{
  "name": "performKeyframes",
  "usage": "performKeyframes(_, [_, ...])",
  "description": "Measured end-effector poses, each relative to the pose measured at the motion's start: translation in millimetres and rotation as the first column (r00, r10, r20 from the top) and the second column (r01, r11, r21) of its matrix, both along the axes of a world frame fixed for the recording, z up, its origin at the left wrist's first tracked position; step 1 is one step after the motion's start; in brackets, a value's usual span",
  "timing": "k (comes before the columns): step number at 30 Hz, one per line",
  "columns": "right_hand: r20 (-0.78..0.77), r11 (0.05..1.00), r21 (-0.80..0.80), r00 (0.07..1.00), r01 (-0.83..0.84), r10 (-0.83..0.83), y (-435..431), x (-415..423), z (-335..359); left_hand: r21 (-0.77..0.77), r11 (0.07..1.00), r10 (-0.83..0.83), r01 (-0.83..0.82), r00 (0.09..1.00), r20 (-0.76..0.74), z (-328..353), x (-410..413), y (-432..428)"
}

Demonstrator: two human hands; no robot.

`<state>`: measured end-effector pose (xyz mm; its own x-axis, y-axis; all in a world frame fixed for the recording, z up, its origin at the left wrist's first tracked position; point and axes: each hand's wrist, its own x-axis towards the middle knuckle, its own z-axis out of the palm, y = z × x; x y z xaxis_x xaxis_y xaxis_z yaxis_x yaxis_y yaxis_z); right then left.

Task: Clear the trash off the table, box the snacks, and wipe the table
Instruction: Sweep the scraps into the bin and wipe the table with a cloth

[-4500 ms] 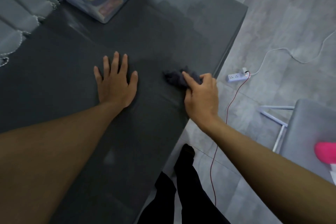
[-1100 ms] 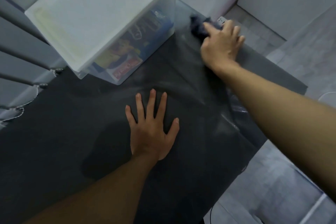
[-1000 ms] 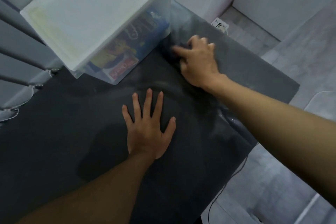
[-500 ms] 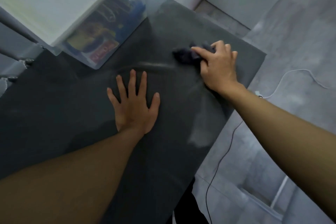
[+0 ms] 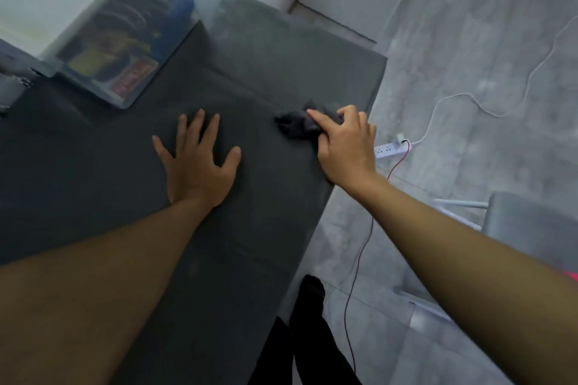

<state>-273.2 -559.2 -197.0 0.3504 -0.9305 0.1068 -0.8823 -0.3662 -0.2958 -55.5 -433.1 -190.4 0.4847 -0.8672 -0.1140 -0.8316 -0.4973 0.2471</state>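
- Head view, item one: right hand (image 5: 345,142), fingers curled over a dark cloth (image 5: 297,125), pressing it to the table (image 5: 256,228) near the edge on that hand's side.
- Left hand (image 5: 197,162): open, palm flat on the tabletop, fingers spread, holding nothing; well apart from the cloth, to its left.
- Snack box (image 5: 122,50): clear-sided, packets visible inside, standing beyond the left hand's fingertips at the far corner.
- Step judged: wiping, late in the task; no loose trash visible on the surface.
- Method advised: keep the cloth bunched under the fingers, press evenly, overlap strokes, run along the edge without letting the cloth slip off, then cover the area beneath the bracing palm.
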Motion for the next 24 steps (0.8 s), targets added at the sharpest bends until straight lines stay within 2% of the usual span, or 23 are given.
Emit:
performKeyframes(2, [0.021,0.984,0.066,0.985,0.168,-0.169,23,14,3,-0.006,0.999,-0.051,0.051,0.998,-0.027,0,4,8])
performKeyframes(3, [0.028,0.985,0.077,0.988,0.152,-0.154,38,19,4,0.008,0.997,-0.077,0.077,0.997,-0.018,0,5,14])
performKeyframes(5, [0.012,0.997,0.051,0.999,-0.050,0.050,66,18,8,0.038,0.993,-0.113,0.112,0.994,0.012,0,5,26])
performKeyframes(7, [0.002,0.958,0.034,0.958,-0.286,0.286,74,7,10,0.066,0.994,-0.094,0.091,0.995,0.033,0,-3,35])
performKeyframes(10, [-0.040,0.899,-0.001,0.898,-0.439,0.438,46,-6,9,0.085,0.996,-0.027,0.024,0.999,0.045,-1,-18,40])
performKeyframes(12, [-0.049,0.938,-0.025,0.938,-0.345,0.343,16,-7,9,0.086,0.996,-0.020,0.015,0.998,0.065,-4,-19,40])
performKeyframes(14, [-0.068,0.987,0.014,0.984,-0.163,0.163,-11,-2,12,0.078,0.997,-0.022,0.015,0.996,0.090,-8,-18,42])
performKeyframes(19, [-0.175,0.985,0.097,0.977,0.144,-0.126,-63,18,16,0.107,0.994,-0.039,0.027,0.993,0.115,-11,-17,42])
performKeyframes(21, [-0.204,0.967,0.142,0.962,0.210,-0.179,-69,24,16,0.138,0.990,-0.045,0.030,0.993,0.109,-9,-17,40])
performKeyframes(24, [-0.265,0.961,0.207,0.956,0.184,-0.126,-66,25,22,0.222,0.974,-0.063,0.050,0.997,0.050,-3,-14,38])
